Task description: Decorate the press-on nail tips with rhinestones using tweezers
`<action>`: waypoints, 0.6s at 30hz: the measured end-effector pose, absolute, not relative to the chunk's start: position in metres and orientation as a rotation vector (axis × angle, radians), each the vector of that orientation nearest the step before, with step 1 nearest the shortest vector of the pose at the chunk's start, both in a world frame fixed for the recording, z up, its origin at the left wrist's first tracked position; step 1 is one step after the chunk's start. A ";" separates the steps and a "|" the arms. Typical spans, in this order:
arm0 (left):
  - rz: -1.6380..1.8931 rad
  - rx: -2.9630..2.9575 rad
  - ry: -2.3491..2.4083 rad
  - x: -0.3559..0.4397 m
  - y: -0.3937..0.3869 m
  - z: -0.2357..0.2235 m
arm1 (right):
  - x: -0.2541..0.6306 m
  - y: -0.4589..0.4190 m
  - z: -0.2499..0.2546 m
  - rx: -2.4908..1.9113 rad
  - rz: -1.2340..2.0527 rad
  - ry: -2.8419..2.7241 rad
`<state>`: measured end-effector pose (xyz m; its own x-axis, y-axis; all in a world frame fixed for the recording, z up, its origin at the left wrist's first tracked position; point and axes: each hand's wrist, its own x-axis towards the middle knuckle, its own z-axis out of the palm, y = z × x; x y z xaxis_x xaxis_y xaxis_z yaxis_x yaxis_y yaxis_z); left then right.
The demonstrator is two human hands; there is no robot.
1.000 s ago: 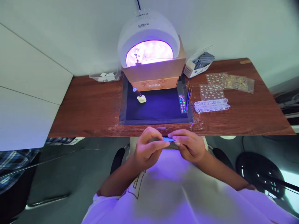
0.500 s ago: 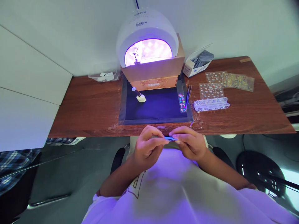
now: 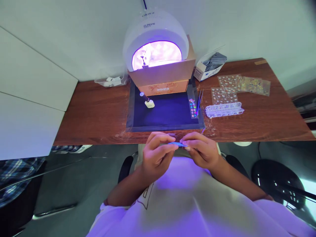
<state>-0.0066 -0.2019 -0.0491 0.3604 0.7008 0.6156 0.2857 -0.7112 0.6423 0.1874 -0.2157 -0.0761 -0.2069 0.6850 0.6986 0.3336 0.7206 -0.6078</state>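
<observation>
Pinching a blue strip [image 3: 177, 144] (kind unclear) by the near edge of the tabletop [image 3: 247, 128], left hand [image 3: 157, 156] and right hand [image 3: 202, 152] are handling it; the next move is likely calling for steadiness.

A vivid blue thin piece [image 3: 178, 144] stands out against a white shirt [image 3: 182, 194] washed in violet and printed with a dark outline. The worktop [image 3: 93, 112] is reddish brown with darker wood grain, its mat [image 3: 165, 115] deep navy with a greyer border. A white lamp [image 3: 158, 29] with dark lettering glows pinkish violet inside, above a tan carton [image 3: 163, 71] and an orange box [image 3: 163, 88] patterned in darker tones. A cream bottle [image 3: 149, 104] wears a dark cap [image 3: 146, 98]; multicoloured stars dot a strip [image 3: 193, 108]. Clear sheets [image 3: 224, 95] carry whitish motifs, another sheet [image 3: 254, 86] gold; navy-and-white plaid marks a cloth [image 3: 22, 171].
</observation>
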 end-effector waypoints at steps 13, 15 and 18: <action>1.352 2.205 0.957 0.000 -0.201 -0.049 | 0.187 -0.214 -0.076 -0.792 0.401 -1.830; 1.331 2.224 0.976 -0.001 -0.201 -0.050 | 0.188 -0.214 -0.076 -0.793 0.401 -1.851; 1.311 2.258 0.964 -0.003 -0.201 -0.050 | 0.189 -0.213 -0.076 -0.802 0.414 -1.845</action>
<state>-0.0025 -0.2006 -0.0501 0.3378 0.7096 0.6183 0.3790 -0.7039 0.6007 0.1886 -0.2133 -0.0755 -0.2413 0.6919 0.6805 0.3351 0.7175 -0.6106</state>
